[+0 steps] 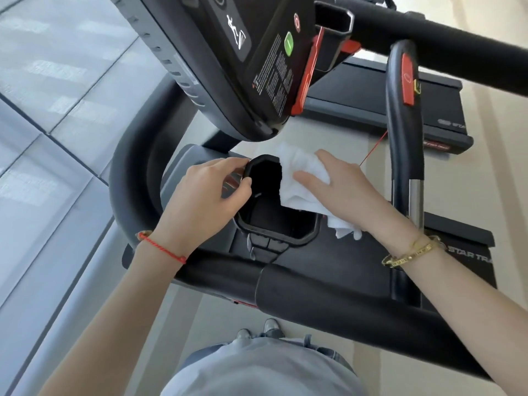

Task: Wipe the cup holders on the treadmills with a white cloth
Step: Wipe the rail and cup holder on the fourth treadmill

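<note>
Left hand (211, 190) gripping insert (264, 178), console (228, 61) overhanging; right hand (340, 190) on cloth (303, 178)

Bare arms; red string bracelet (163, 247), gold bangles (411, 252), grey top (257, 370).

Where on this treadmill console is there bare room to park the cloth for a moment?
The flat black ledge between the cup holder and the upright handle is bare, bordered below by the padded bar. The holder's far end is crowded: the left hand grips the black insert, and the right hand presses the cloth there.
</note>
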